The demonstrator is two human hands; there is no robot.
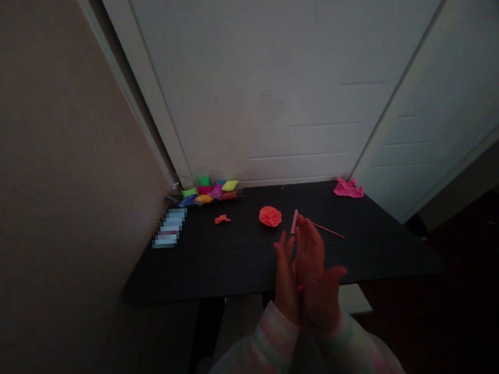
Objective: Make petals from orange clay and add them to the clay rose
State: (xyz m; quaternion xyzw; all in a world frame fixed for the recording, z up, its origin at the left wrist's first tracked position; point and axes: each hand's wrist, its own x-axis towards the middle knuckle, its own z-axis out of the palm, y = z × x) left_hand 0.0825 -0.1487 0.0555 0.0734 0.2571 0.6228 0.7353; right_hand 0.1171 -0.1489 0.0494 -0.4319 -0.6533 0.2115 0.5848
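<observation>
- Currently, small red bit (300, 288) sits between the palms, near the heel of the hands; mostly hidden, exact shape unclear.
- Left hand (285, 274): fingers extended, palm turned in toward the right one.
- Right hand (317, 278): fingers extended, thumb spread out to the right. Hands are together at the palms, not clenched; can't tell how hard they press.
- Pink flat stick (293, 221): just beyond the fingertips, lying on the table.
- Thin red stick (328, 229): right of the right fingertips.
- Ruffled orange disc (270, 216): ahead and slightly left of the left fingertips.
- Orange scrap (222, 219): farther left of the left hand.
- Colored packets (205, 198): far left, at the back edge, in clear wrap.
- Pixelated item (170, 228): well left of the left hand.
- Crumpled pink piece (349, 188): beyond and right of the right hand, back corner.
- Dark table (228, 266): under all of these, hands above its near edge.
</observation>
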